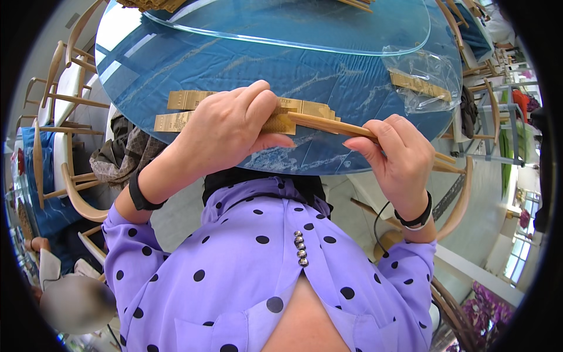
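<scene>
My right hand (403,154) pinches the thick end of a pair of wooden chopsticks (334,125) between thumb and fingers. Their other end reaches the mouth of a flat gold paper sleeve (279,124). That sleeve is gripped in my left hand (226,124), whose fingers hide much of it. I cannot tell how far the tips are inside. Beneath and beside my left hand, more gold sleeves (171,122) lie in overlapping rows on the blue-covered table (328,155), close to its near edge.
A clear plastic bag (434,73) with gold sleeves in it lies at the right. Beyond my hands is the raised edge of a glass turntable (281,42). It bears a gold-brown pile (153,4) and several chopsticks (356,6). Wooden chairs (73,190) stand around.
</scene>
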Demonstrator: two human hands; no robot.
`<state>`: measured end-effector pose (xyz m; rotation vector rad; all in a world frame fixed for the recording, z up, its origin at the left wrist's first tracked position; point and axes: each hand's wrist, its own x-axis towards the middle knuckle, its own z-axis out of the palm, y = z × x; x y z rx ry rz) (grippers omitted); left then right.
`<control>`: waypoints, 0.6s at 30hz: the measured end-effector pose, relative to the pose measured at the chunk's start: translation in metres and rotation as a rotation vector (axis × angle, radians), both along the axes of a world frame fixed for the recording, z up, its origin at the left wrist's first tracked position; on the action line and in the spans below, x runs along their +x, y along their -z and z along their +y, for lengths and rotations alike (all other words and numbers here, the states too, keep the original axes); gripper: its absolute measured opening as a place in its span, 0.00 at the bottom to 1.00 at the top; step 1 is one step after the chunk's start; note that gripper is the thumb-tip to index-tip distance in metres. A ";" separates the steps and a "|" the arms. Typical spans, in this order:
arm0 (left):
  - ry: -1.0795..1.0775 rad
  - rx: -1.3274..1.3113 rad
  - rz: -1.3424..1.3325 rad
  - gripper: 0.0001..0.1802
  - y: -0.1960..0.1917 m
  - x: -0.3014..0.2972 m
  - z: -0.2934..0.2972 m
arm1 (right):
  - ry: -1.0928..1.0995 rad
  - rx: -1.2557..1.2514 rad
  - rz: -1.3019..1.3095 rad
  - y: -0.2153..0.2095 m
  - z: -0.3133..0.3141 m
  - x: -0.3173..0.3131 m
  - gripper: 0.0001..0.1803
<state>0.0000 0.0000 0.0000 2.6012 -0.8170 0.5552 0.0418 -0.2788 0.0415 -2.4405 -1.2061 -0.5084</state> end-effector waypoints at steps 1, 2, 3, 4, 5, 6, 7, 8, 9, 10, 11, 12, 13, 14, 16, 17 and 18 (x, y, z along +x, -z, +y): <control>0.002 -0.003 -0.002 0.29 0.000 0.001 0.000 | 0.002 0.005 0.023 0.001 0.000 0.000 0.18; 0.004 -0.005 -0.003 0.29 0.001 0.001 -0.001 | 0.005 0.011 0.046 0.001 0.000 0.001 0.18; 0.004 -0.011 -0.013 0.29 0.000 0.002 -0.001 | -0.002 0.010 0.066 0.001 0.001 0.001 0.19; 0.005 -0.016 -0.022 0.29 -0.001 0.003 -0.003 | -0.008 0.010 0.086 0.002 0.002 0.002 0.19; 0.005 -0.021 -0.030 0.29 -0.001 0.004 -0.004 | -0.013 0.010 0.106 0.001 0.002 0.003 0.19; 0.007 -0.026 -0.026 0.29 -0.001 0.004 -0.004 | -0.027 -0.003 0.118 0.001 0.002 0.004 0.20; 0.008 -0.032 -0.021 0.29 -0.001 0.004 -0.004 | -0.041 -0.016 0.130 0.001 0.002 0.005 0.20; 0.010 -0.038 -0.016 0.28 0.000 0.004 -0.004 | -0.054 -0.028 0.142 0.001 0.002 0.007 0.20; 0.002 -0.046 -0.021 0.28 0.001 0.004 -0.005 | -0.065 -0.027 0.140 0.002 0.002 0.008 0.20; -0.005 -0.054 -0.026 0.28 0.002 0.004 -0.006 | -0.075 -0.025 0.138 0.003 0.002 0.010 0.20; -0.013 -0.062 -0.031 0.28 0.002 0.003 -0.008 | -0.085 -0.024 0.136 0.004 0.003 0.011 0.20; -0.012 -0.082 -0.005 0.28 0.002 0.003 -0.008 | -0.084 -0.029 0.111 0.005 0.004 0.012 0.20; -0.011 -0.102 0.020 0.27 0.001 0.002 -0.008 | -0.082 -0.034 0.086 0.006 0.006 0.013 0.20; -0.011 -0.123 0.046 0.26 0.000 0.002 -0.009 | -0.081 -0.040 0.060 0.007 0.007 0.014 0.20; 0.024 -0.230 0.173 0.20 -0.002 0.001 -0.006 | -0.093 -0.053 0.020 0.006 0.007 0.016 0.20; 0.042 -0.283 0.236 0.17 -0.003 0.001 -0.005 | -0.099 -0.059 -0.001 0.006 0.008 0.017 0.20; 0.046 -0.359 0.294 0.15 -0.005 0.001 -0.005 | -0.102 -0.068 -0.018 0.005 0.008 0.016 0.19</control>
